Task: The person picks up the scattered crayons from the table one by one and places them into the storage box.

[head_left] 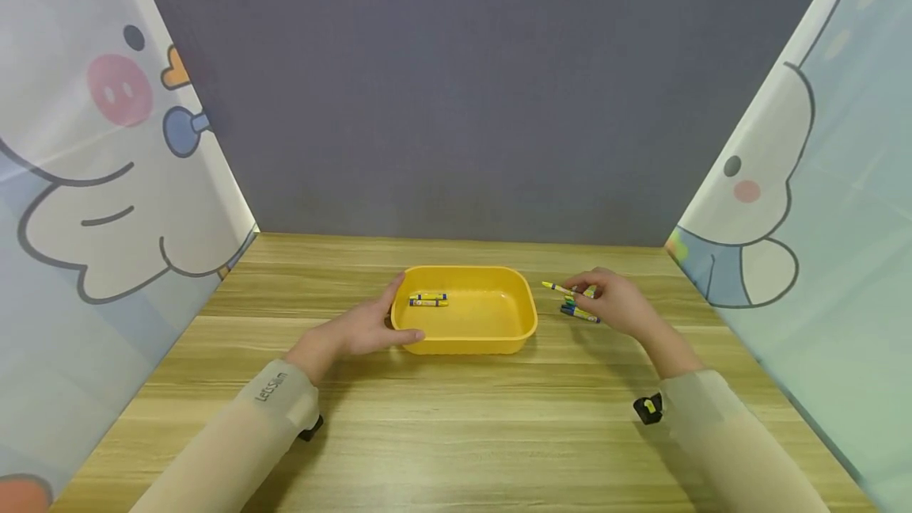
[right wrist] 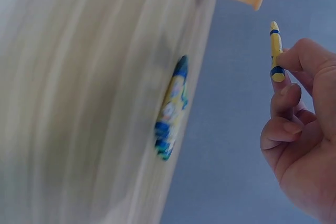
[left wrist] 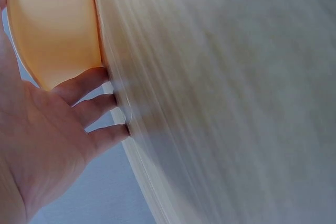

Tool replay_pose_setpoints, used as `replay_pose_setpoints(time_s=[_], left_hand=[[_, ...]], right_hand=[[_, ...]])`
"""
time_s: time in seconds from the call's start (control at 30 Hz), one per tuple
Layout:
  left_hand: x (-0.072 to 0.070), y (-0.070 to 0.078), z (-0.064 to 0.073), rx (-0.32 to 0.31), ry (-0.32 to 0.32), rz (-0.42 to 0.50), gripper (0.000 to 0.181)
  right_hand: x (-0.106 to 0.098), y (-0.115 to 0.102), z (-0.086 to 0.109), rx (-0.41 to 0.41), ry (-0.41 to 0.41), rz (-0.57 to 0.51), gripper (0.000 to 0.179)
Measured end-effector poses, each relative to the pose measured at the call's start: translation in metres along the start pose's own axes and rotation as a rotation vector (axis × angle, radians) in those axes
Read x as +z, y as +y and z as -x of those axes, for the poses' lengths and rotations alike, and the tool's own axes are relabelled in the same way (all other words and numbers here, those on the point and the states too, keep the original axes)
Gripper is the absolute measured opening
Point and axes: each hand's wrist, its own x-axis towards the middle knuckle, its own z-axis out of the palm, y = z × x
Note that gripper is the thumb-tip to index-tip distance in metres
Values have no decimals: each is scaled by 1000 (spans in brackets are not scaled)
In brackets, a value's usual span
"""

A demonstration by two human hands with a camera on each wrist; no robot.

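My left hand rests against the left end of a yellow plastic tub, thumb along the near rim and fingers by the left wall. In the left wrist view its fingers look fairly straight beside the tub wall. Two crayons with yellow wrappers and blue bands lie inside the tub, at its left. Off to the right, my right hand pinches a yellow crayon between thumb and fingers, above the table. Below that hand lie several more crayons, with blue and green ends, partly hidden in the head view.
The wood-grain table ends at a dark grey back panel. Cartoon-printed sheets flank it, a left one and a right one.
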Motion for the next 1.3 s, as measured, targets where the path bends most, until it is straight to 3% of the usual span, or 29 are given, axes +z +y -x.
replay_pose_setpoints(time_s=[0.47,0.87,1.07,1.3], left_hand=[[0,-1,-1,-11,4,-10,129],[1,-4,-2,13,12,37,131],[0,-2,-3,8,14,35,131],[2,-3,-4,14,14,26,131]], right_hand=[[17,-57,-34,-34,-8,-91,27],[61,-106,-70,-70,-126,-240,27],[84,-115,-83,-107,-162,-235,26],[108,-129,-94,-75,-205,-201,27]])
